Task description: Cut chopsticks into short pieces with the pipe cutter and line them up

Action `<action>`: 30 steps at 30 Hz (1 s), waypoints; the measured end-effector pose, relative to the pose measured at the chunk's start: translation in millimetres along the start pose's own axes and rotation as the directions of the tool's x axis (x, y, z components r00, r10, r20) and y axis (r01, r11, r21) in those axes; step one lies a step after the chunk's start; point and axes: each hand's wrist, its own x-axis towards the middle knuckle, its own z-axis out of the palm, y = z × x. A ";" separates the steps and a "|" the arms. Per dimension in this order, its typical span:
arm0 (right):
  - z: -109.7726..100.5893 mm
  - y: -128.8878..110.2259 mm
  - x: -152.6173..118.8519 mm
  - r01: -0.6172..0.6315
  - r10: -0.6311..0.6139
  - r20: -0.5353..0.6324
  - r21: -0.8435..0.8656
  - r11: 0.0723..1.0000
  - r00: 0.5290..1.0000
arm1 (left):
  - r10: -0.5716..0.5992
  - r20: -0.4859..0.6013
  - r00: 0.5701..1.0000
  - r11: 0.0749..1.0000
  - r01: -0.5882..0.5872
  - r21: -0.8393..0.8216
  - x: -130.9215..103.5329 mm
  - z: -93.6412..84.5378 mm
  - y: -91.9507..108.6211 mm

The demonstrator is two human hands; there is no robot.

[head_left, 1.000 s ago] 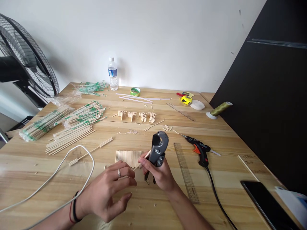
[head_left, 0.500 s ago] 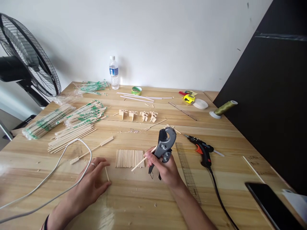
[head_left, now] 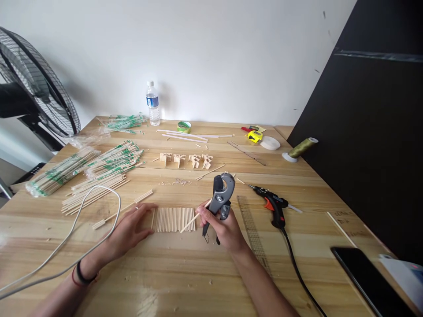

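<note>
My left hand [head_left: 132, 226] has thumb and fingertips at the two ends of a short wooden stick [head_left: 153, 219]. This stick lies upright in view at the left end of a row of cut sticks [head_left: 175, 219], a slight gap apart from it. My right hand [head_left: 228, 229] is closed around a grey and black pipe cutter [head_left: 218, 203], its curved jaw pointing up. Between thumb and forefinger it also pinches a longer wooden stick [head_left: 188, 225], which slants over the row's right end.
A white cable [head_left: 79, 215] loops by my left wrist. A clear ruler [head_left: 253, 233], a glue gun [head_left: 276, 204] and a phone [head_left: 366, 281] lie rightward. Beyond are small stick assemblies [head_left: 179, 159], bagged sticks [head_left: 62, 171], a bottle [head_left: 153, 105] and a tape measure [head_left: 254, 136].
My left hand has moved right and away from me, bringing the short stick to the row's left end. My right hand keeps the cutter and stick; the whole view has shifted slightly.
</note>
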 end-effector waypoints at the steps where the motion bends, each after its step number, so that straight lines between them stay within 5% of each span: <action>1: -0.2 -0.2 0.1 -0.001 0.001 0.000 0.004 1.000 1.000 | 0.001 0.003 1.000 1.000 -0.001 -0.008 -0.4 1.6 -0.2; 12: -1.7 -1.7 0.7 -0.019 0.019 -0.002 -0.011 1.000 1.000 | 0.052 -0.014 0.999 0.993 -0.054 -0.104 -0.4 8.6 -0.3; 21: -1.4 0.3 1.0 -0.032 0.032 -0.002 0.016 0.999 0.999 | -0.062 0.107 0.992 0.989 0.075 -0.126 2.6 3.9 1.8; 30: -1.7 0.6 1.1 -0.013 0.013 0.008 0.002 1.000 1.000 | -0.052 0.102 0.993 0.986 0.067 -0.153 3.1 3.9 0.9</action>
